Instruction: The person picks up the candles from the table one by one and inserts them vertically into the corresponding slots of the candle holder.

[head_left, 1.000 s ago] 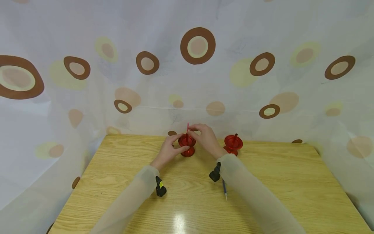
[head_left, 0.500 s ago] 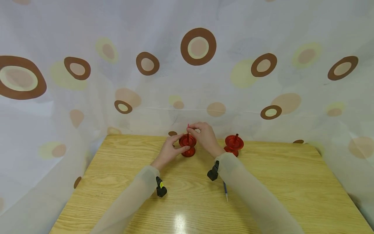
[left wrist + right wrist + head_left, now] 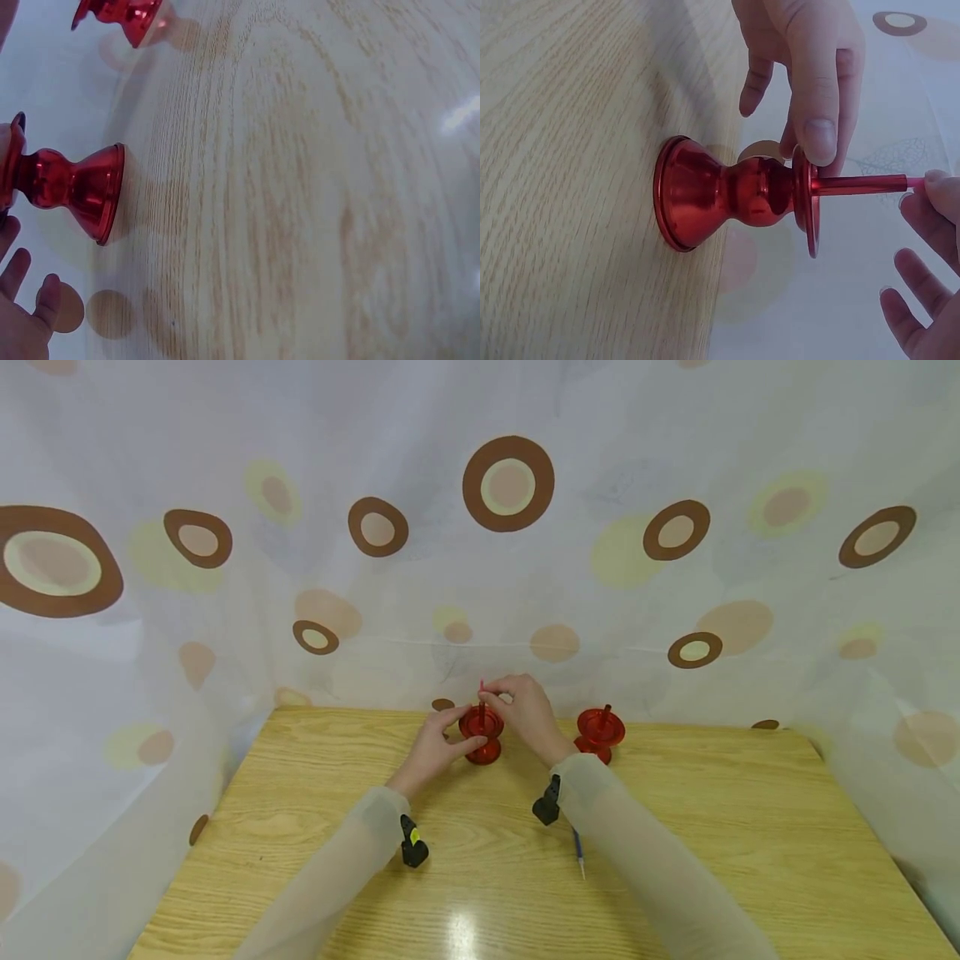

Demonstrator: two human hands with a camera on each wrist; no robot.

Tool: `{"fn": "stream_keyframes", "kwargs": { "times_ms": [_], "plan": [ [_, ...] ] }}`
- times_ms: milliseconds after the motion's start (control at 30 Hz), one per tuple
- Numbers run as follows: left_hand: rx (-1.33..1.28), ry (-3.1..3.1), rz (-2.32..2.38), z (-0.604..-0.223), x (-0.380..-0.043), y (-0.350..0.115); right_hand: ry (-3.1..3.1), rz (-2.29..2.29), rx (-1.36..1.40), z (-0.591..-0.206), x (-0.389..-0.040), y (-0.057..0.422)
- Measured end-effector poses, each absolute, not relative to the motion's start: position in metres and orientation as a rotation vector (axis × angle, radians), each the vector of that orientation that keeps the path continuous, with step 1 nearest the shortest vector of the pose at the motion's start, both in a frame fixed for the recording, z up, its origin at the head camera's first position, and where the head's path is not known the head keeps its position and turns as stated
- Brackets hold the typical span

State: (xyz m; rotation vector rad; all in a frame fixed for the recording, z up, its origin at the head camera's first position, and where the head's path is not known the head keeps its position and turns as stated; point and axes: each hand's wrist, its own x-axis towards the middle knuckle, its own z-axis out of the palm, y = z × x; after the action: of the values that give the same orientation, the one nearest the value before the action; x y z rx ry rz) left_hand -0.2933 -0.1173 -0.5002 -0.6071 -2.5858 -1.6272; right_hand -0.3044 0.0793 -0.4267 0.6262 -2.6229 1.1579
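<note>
A shiny red candle holder (image 3: 483, 752) stands upright on the table, with a flared foot, a round dish and a narrow red tube rising from the dish. My left hand (image 3: 431, 743) pinches the dish rim between thumb and fingers. In the right wrist view, the left thumb (image 3: 820, 139) lies on the rim. My right hand (image 3: 528, 712) pinches a thin pink stick (image 3: 913, 182) between thumb and forefinger at the tube's open end. The stick's upper tip shows above the fingertips in the head view. Its lower end is hidden in the tube.
A second red candle holder (image 3: 601, 727) stands to the right, beyond my right wrist. A slim blue stick with a whitish tip (image 3: 579, 853) lies on the wooden table (image 3: 337, 877), partly under the right forearm. A patterned curtain (image 3: 420, 585) hangs behind and at both sides.
My right hand has shifted slightly left, its fingertips now over the tube. Less of the pink stick shows above them than one second ago. The left hand stays on the candle holder.
</note>
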Motion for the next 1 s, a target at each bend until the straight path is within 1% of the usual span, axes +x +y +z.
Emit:
{"fn": "stream_keyframes", "kwargs": {
  "times_ms": [567,1000],
  "plan": [
    [-0.563,-2.613,-1.605,-0.5,-0.288,-0.118,-2.554,1.118,0.621,-0.434,-0.298,0.077],
    [-0.62,-2.58,-1.588,-0.501,-0.29,-0.118,-2.55,1.148,0.593,-0.436,-0.295,0.075]
  ]
}}
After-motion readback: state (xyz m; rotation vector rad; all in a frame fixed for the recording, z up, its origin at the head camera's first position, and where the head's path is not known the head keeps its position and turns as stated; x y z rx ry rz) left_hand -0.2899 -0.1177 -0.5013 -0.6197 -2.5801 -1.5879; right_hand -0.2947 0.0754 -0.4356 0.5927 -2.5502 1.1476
